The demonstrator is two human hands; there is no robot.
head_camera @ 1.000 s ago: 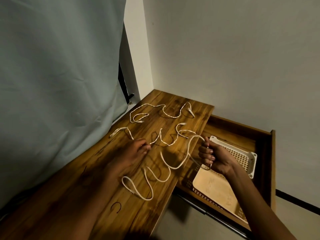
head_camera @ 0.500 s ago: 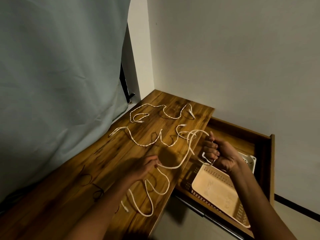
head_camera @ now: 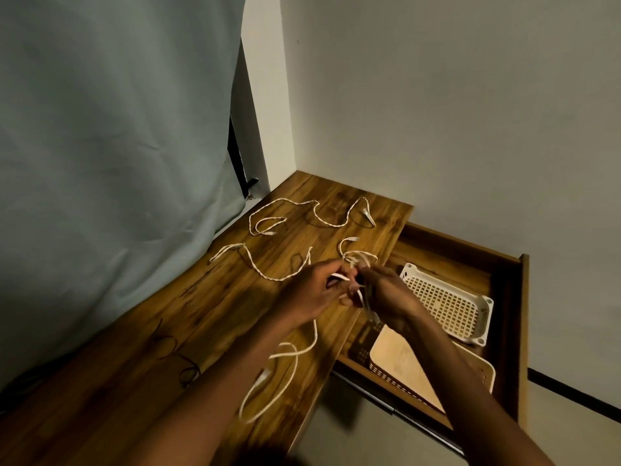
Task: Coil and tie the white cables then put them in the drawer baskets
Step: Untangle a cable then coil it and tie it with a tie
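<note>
Both hands meet above the right edge of the wooden desk (head_camera: 141, 331). My right hand (head_camera: 386, 294) grips several loops of a white cable (head_camera: 289, 358) whose free tail trails down across the desk toward me. My left hand (head_camera: 316, 287) pinches a stretch of the same cable right beside the loops. A second white cable (head_camera: 265, 274) lies loose just beyond my left hand. A third white cable (head_camera: 312, 213) sprawls at the desk's far end. In the open drawer (head_camera: 510, 317) on the right sit a white perforated basket (head_camera: 447, 304) and a beige basket (head_camera: 400, 361).
A grey curtain (head_camera: 111, 146) hangs along the desk's left side, and a pale wall closes the back and right. Thin dark wire loops (head_camera: 181, 361) lie on the near left of the desk. The drawer's front panel juts out at the right.
My left hand rose from the desk and came up to my right hand, taking hold of the cable. The cable's tail was drawn in and now lies in fewer bends.
</note>
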